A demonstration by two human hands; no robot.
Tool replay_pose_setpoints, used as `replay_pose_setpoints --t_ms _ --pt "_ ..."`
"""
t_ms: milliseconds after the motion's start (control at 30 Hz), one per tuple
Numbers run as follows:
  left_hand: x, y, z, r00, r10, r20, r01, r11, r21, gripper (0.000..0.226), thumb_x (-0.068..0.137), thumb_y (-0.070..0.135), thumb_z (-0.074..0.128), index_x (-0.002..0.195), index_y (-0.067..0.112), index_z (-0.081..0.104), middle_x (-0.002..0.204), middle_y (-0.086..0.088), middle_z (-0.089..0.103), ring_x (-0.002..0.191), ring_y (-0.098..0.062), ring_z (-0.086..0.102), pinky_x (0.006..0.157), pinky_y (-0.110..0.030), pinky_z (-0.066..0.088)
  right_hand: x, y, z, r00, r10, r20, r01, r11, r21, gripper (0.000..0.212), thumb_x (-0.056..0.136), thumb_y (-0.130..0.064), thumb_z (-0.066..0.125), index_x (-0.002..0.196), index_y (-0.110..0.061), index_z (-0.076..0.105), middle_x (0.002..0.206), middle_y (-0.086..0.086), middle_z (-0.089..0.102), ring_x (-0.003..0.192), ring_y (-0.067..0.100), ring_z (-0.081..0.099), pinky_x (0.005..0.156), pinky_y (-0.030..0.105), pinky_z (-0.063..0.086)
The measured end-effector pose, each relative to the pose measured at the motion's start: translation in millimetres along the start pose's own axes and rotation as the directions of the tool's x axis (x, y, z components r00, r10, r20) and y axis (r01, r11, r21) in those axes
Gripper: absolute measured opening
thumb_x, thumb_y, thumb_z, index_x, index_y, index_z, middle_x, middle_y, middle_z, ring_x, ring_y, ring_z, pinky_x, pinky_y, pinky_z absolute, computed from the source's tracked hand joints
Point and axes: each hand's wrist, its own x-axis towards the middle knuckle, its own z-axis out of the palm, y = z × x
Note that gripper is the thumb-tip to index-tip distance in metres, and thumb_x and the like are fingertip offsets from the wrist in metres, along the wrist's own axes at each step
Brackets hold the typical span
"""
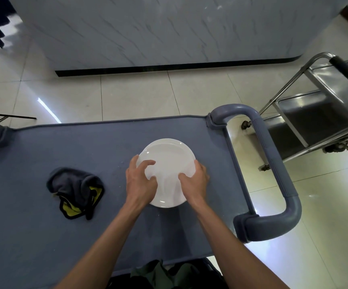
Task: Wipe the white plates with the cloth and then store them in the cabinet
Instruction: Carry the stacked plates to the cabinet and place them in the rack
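Gripping a round white plate (pixel 169 163) at its near rim, 2 bare hands are lifting or steadying it just above the blue-grey cart top (pixel 33 236). The left hand (pixel 140 180) is curling over the plate's left edge, thumb and fingers spread onto the glazed face; the right hand (pixel 196 180) is pinching the right edge, fingers wrapped behind it. The plate looks tilted slightly toward the person, though whether its far edge is touching the cart is hard to tell.

For a secure hold, both grips should probably stay on the rim rather than the slick centre, since glossy ceramic may slip and fingers would smudge it.

To the left, well apart from the plate, a crumpled dark grey cloth (pixel 75 190) with a yellow underside is lying soft and bunched. On the right, the cart's thick rounded plastic handle (pixel 273 163) is looping outward. Beyond it, a stainless steel trolley (pixel 315 105) is standing on shiny pale floor tiles (pixel 137 94).
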Motion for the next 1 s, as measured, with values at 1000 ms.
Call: replay_pose_setpoints --t_ms 1000 --pt "15 8 -8 0.982 0.135 0.132 -0.142 0.989 0.046 0.045 0.088 0.012 0.069 0.126 0.036 0.064 0.162 0.007 0.023 0.145 -0.018 0.018 0.116 -0.039 0.027 -9 2 -29 0.996 0.089 0.000 -0.079 0.895 0.439 0.042 0.072 -0.007 0.077 0.109 -0.024 0.065 0.097 -0.009 0.074 0.091 0.016 0.071 0.075 0.035 0.060"
